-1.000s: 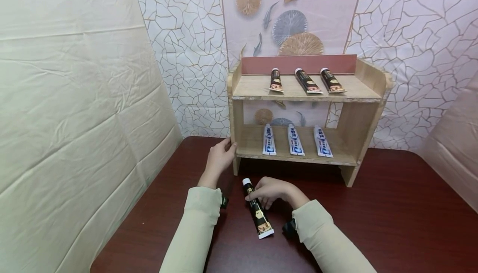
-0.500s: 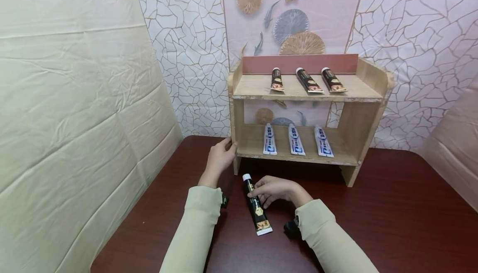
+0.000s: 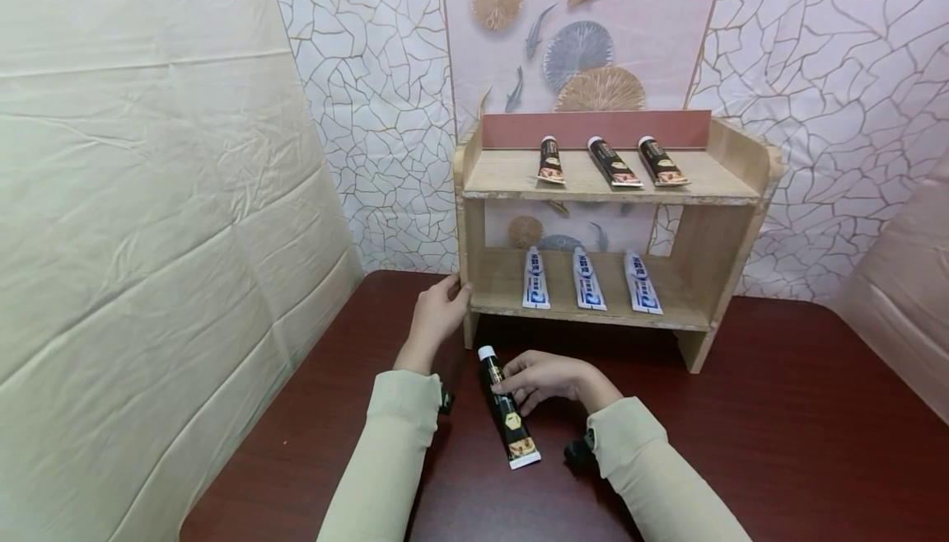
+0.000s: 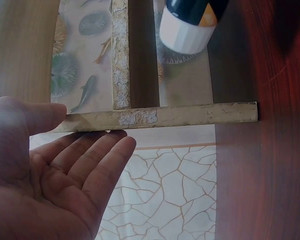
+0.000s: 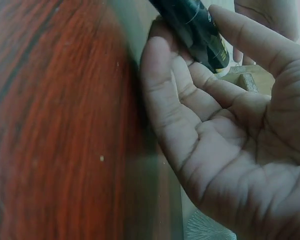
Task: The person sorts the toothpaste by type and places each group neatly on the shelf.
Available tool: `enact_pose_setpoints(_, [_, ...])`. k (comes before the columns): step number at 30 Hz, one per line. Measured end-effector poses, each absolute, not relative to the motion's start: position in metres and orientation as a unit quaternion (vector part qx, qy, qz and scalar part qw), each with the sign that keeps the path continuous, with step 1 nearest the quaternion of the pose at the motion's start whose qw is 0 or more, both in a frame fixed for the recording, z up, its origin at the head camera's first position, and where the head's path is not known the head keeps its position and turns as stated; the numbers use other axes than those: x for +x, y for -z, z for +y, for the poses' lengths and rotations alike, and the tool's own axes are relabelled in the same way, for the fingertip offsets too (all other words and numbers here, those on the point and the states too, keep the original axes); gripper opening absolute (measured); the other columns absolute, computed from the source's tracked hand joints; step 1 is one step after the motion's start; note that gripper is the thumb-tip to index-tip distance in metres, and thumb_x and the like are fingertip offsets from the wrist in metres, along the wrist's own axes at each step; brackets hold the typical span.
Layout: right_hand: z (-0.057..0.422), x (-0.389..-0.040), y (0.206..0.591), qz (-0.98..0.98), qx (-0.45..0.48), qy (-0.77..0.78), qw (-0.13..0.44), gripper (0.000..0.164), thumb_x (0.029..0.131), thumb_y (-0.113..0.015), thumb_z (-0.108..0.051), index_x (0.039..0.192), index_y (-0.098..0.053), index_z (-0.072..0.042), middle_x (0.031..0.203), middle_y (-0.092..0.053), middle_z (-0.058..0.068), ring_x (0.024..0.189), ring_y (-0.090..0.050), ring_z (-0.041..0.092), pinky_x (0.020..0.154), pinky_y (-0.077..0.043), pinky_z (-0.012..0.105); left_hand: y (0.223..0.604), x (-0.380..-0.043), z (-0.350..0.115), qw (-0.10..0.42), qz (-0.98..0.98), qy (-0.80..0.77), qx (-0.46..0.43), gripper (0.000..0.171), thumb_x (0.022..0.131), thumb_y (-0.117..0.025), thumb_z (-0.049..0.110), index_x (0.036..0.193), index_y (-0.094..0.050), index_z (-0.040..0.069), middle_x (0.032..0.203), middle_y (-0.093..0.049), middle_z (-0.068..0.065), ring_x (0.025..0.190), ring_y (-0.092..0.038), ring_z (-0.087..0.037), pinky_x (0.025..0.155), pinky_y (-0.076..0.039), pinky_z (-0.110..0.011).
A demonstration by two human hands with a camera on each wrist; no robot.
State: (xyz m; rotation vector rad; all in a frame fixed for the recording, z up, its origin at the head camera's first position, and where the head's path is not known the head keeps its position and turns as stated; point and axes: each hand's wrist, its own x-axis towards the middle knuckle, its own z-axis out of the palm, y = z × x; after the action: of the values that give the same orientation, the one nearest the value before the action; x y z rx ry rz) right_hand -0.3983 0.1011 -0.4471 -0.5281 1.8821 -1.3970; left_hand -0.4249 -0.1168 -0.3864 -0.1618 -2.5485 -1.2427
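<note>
My right hand (image 3: 544, 379) holds a black toothpaste tube (image 3: 511, 422) between thumb and fingers, its white cap pointing toward the shelf and its flat end toward me. In the right wrist view the tube (image 5: 192, 27) slants across the fingers close to the tabletop. My left hand (image 3: 439, 311) grips the left side panel of a small wooden shelf (image 3: 593, 317). Seen from the left wrist, the thumb lies on one face of the panel edge (image 4: 180, 116) and the fingers (image 4: 102, 165) on the other. The tube's white cap (image 4: 186, 34) shows at the top there.
Three black toothpaste tubes (image 3: 614, 163) lie on the upper board. On the lower board lie three white-and-blue toothpaste tubes (image 3: 588, 280). The shelf stands on a dark red table (image 3: 801, 418), before a patterned backdrop (image 3: 371, 114). Pale cloth (image 3: 148, 196) hangs at the left.
The black tube in my right hand has shifted slightly toward the shelf, the hand moving a little with it. My left hand stays on the side panel.
</note>
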Motion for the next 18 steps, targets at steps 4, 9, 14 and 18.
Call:
enact_pose_setpoints(4, [0.0992, -0.3991, 0.4469, 0.724, -0.205, 0.558, 0.349, 0.018, 0.093, -0.073, -0.019, 0.089, -0.066, -0.003, 0.086, -0.072, 0.009, 0.077, -0.068, 0.018, 0.071, -0.059, 0.037, 0.3865, -0.4246, -0.1175, 0.154, -0.888, 0.43, -0.06, 0.05, 0.103, -0.055, 0.038, 0.144, -0.056, 0.011, 0.132, -0.066, -0.007, 0.124, -0.06, -0.027, 0.103, -0.047, -0.045])
enact_pose_setpoints(9, [0.0989, -0.4019, 0.4443, 0.723, -0.202, 0.579, 0.319, 0.021, 0.091, -0.077, -0.021, 0.091, -0.066, -0.002, 0.085, -0.07, 0.007, 0.076, -0.067, 0.017, 0.071, -0.059, 0.038, 0.3859, -0.4243, -0.1173, 0.154, -0.887, 0.432, -0.059, 0.05, 0.103, -0.056, 0.039, 0.145, -0.056, 0.011, 0.132, -0.066, -0.008, 0.121, -0.062, -0.027, 0.101, -0.049, -0.045])
enact_pose_setpoints(14, [0.1001, -0.4054, 0.4439, 0.719, -0.195, 0.599, 0.292, 0.024, 0.09, -0.078, -0.022, 0.092, -0.064, -0.002, 0.086, -0.067, 0.005, 0.074, -0.065, 0.019, 0.073, -0.059, 0.039, 0.3859, -0.4239, -0.1173, 0.15, -0.885, 0.437, -0.052, 0.051, 0.103, -0.056, 0.039, 0.146, -0.054, 0.011, 0.133, -0.065, -0.009, 0.118, -0.064, -0.027, 0.1, -0.05, -0.045])
enact_pose_setpoints(18, [0.1017, -0.4059, 0.4438, 0.712, -0.197, 0.614, 0.278, 0.023, 0.091, -0.077, -0.02, 0.092, -0.063, -0.002, 0.087, -0.065, 0.005, 0.074, -0.066, 0.02, 0.074, -0.059, 0.039, 0.3866, -0.4243, -0.1162, 0.15, -0.886, 0.435, -0.054, 0.051, 0.103, -0.055, 0.039, 0.146, -0.055, 0.011, 0.133, -0.066, -0.009, 0.119, -0.063, -0.027, 0.1, -0.05, -0.045])
